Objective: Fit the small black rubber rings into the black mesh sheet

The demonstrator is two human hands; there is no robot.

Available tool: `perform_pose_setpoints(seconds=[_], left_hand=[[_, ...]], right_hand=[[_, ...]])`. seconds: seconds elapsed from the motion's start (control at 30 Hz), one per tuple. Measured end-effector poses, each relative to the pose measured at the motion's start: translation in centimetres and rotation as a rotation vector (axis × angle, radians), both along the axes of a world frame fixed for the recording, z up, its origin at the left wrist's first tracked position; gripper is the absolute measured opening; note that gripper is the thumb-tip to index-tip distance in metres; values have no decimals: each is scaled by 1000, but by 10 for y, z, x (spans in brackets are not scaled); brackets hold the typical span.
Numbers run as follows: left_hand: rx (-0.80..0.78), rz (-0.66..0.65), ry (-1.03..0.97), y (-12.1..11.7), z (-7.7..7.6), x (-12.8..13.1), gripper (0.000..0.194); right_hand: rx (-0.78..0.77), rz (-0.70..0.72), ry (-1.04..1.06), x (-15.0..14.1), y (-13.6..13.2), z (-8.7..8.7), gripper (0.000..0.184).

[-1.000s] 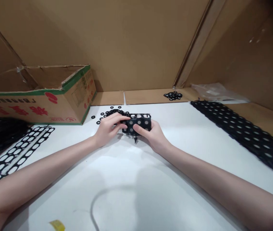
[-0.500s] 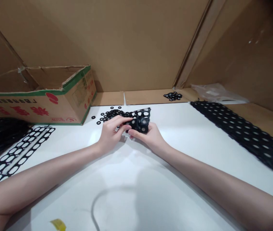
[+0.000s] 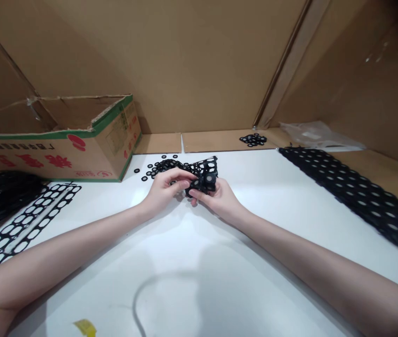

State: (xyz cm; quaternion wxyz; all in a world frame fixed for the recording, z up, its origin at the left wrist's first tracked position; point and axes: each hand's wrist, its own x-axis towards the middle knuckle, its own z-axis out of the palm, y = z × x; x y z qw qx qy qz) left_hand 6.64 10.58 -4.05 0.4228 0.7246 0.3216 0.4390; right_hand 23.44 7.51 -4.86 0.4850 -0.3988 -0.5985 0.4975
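Right hand [image 3: 220,199]: grip closed on a bunched black perforated piece [image 3: 210,180], thumb in front, remaining fingers mostly behind it. Left hand [image 3: 165,189]: thumb and forefinger pinched at the piece's left end; exact contact partly hidden. Piece sits between both grips, above the middle of the white tabletop [image 3: 272,281]. Bunched part runs roughly left-right, right end a bit higher in view; open-holed mesh end sticks up and away from the person. Full long axis unclear, too folded.

Pile of black rings [image 3: 165,164] just behind left hand, partly blocked by it; loose rings scattered left of that. Cardboard carton [image 3: 111,140] farther left, then black mesh strip [image 3: 19,224] and dark heap [image 3: 2,196]. Small ring cluster [image 3: 253,139] beyond the tabletop's far edge. Right side: long dotted black sheet [image 3: 353,194], clear plastic bag [image 3: 320,134] behind it. Yellow scrap [image 3: 85,327] near edge.
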Motion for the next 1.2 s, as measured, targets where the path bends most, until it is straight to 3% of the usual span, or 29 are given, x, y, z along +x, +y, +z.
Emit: perform_pose_setpoints(seconds=[0.1, 0.3, 0.43, 0.53, 0.67, 0.8, 0.97, 1.2], left_hand=[[-135, -46, -79, 0, 0, 1, 12], [-210, -121, -153, 1, -2, 2, 12], [-189, -48, -105, 2, -4, 1, 13], [-101, 11, -51, 1, -3, 2, 13], [135, 92, 37, -2, 1, 2, 11], [311, 61, 124, -6, 3, 2, 14], [399, 82, 180, -8, 0, 3, 8], [488, 129, 220, -6, -5, 7, 15]], right_hand=[[-12, 19, 15, 1, 0, 0, 31], [-13, 28, 20, 1, 0, 1, 32], [-27, 58, -11, 0, -1, 3, 33], [-49, 61, 2, -1, -2, 4, 33], [-46, 19, 26, -1, -3, 4, 34], [-9, 18, 30, 0, -3, 3, 30], [-22, 0, 1, -2, -3, 5, 32], [-31, -43, -76, -6, -4, 9, 33]])
